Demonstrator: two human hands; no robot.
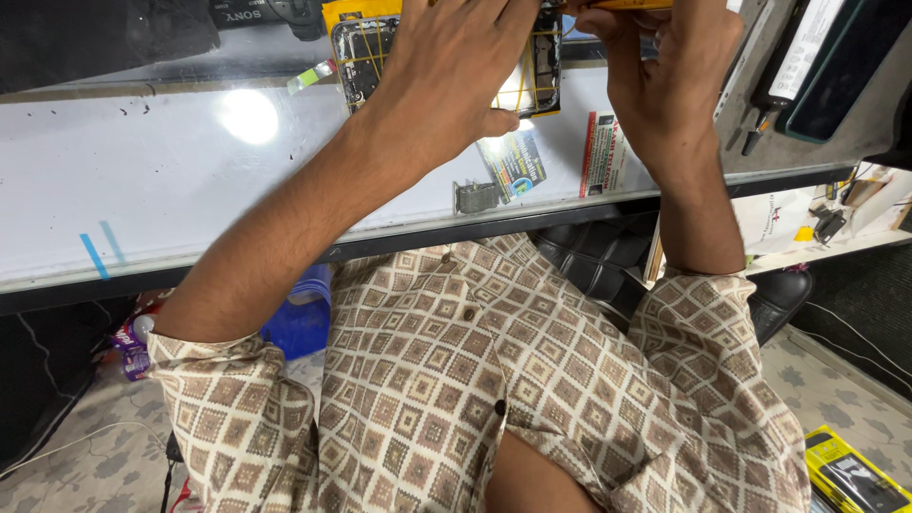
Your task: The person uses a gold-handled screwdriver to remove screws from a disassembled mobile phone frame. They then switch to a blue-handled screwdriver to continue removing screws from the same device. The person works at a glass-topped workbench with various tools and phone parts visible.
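An opened phone (359,49) with its dark insides and yellow rubber bands around it lies at the far edge of the white glass counter (171,180). My left hand (456,66) presses flat on the phone and covers most of it. My right hand (670,57) is beside it to the right, fingers closed on a thin yellow tool (627,5) that points left toward the phone's top edge. The tool's tip is hidden at the top of the frame.
A small grey metal part (477,197) and printed cards (513,161) lie near the counter's front edge. A black tube (793,57) rests on a tray at the right. A camera (271,11) sits at the back. A yellow box (855,475) lies on the floor.
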